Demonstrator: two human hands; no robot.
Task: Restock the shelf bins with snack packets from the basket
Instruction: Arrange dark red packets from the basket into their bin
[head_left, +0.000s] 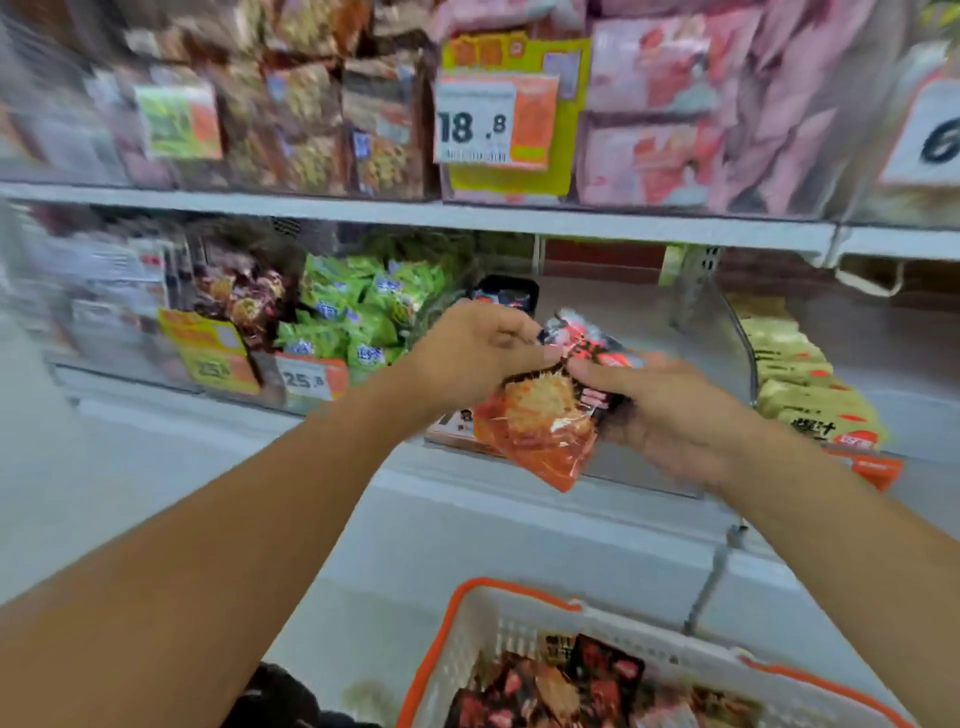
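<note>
Upper shelf: white board spanning the view; carries clear bins of brown packets at left and pink packets at right.
Upper price tag: fixed to a bin front, reads 18.8.
Lower shelf: white, carries clear-fronted bins side by side.
Lower bins, left to right: dark packets; green packets; one nearly bare bin; tan packets.
Lower price tags: yellow and orange, on bin fronts.

basket below shelf bins, packets inside
</note>
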